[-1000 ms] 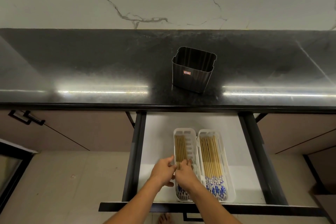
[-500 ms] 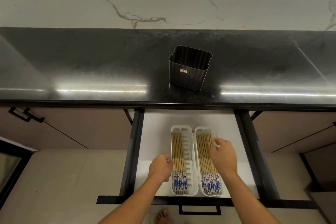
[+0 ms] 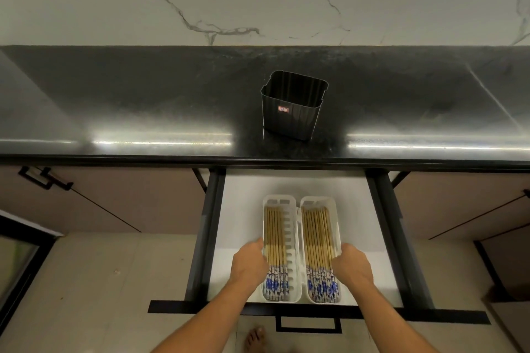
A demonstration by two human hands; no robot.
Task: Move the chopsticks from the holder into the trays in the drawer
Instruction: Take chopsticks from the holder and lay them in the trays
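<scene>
Wooden chopsticks (image 3: 275, 233) flat in both white trays (image 3: 298, 226) in the drawer (image 3: 243, 209), holder (image 3: 292, 106) empty on the counter (image 3: 143, 100), left hand (image 3: 249, 264) and right hand (image 3: 351, 264) at the trays' outer rims, clasp or mere touch impossible to tell; could jolt sticks askew if shoved hard.

Right hand (image 3: 352, 265) left the left tray (image 3: 290, 226) and crossed over; it now grips the right tray (image 3: 318, 200) at its outer rim. Left hand (image 3: 249, 264) slid to the left tray's outer rim.
</scene>
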